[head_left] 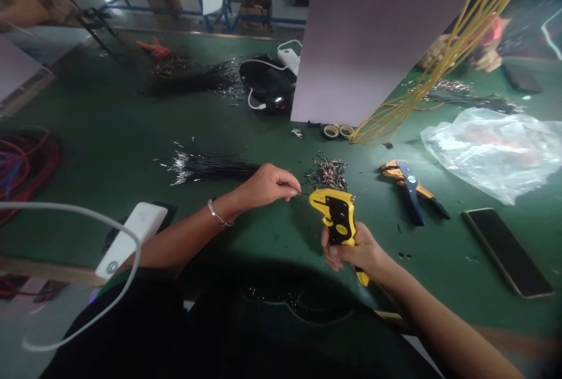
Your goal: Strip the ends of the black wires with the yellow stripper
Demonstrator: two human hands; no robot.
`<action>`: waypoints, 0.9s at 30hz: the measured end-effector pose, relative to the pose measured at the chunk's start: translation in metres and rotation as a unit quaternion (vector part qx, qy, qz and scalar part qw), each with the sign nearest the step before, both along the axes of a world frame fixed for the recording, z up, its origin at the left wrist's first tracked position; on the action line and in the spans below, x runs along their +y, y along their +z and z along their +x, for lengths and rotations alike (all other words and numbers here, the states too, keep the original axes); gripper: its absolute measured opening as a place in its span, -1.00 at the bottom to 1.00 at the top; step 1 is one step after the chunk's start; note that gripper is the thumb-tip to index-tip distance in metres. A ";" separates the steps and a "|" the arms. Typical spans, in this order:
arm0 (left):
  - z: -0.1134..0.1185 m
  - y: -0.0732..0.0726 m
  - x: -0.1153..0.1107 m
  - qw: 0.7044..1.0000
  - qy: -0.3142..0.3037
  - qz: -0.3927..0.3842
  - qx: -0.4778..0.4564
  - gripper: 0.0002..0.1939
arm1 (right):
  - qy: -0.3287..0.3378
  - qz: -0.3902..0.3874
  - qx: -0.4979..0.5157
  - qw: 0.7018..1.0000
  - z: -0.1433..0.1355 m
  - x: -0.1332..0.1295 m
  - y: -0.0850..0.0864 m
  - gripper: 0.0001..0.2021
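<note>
Head view, item one: the yellow wire stripper (337, 218), body yellow with a black panel and a small yellow oval on it, its head pointing to 10 o'clock. Your right hand (351, 250) is wrapped around its handles, just below the centre of the green bench (109, 150). No lettering on the tool can be read.

Item two: a thin black wire (302, 194), pinched between the thumb and fingertips of your left hand (267, 185), its end meeting the stripper's head. A metal bangle (217, 215) sits on that wrist.

Item three: a bundle of black wires (211, 167) with bare silvery ends, lying at 9 o'clock of your left hand.

Item four: a pile of small metal terminals (329, 173), at 12 o'clock of the stripper, close by.

Item five: a second stripper, blue and orange (410, 187), at 3 o'clock of the first, apart from it.

Item six: a dark phone (507, 253), screen blank, at 4 o'clock of that tool.

Item seven: a crumpled clear plastic bag (492, 147) and hanging yellow wires (443, 57) toward 1 o'clock.

Item eight: a white power bank (132, 238) with a white cable, at 8 o'clock of your left hand.
</note>
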State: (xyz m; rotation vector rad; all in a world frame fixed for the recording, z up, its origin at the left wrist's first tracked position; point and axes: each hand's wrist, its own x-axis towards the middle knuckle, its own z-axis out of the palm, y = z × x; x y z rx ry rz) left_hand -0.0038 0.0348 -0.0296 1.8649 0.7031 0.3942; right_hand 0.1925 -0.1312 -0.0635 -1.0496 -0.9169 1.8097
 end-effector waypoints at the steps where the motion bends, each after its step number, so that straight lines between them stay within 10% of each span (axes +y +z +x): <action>1: 0.000 0.000 0.000 1.000 0.000 0.004 0.001 -0.87 | -0.007 -0.002 -0.020 1.000 -0.001 0.000 -0.001 -0.89; 12: 0.001 -0.005 0.008 0.999 -0.010 0.032 0.024 -0.85 | -0.028 0.008 -0.140 0.990 -0.007 0.006 -0.015 -0.88; 27: -0.002 0.004 0.009 0.998 0.028 0.060 0.022 -0.86 | -0.027 0.072 0.075 0.994 0.013 0.019 -0.028 -0.82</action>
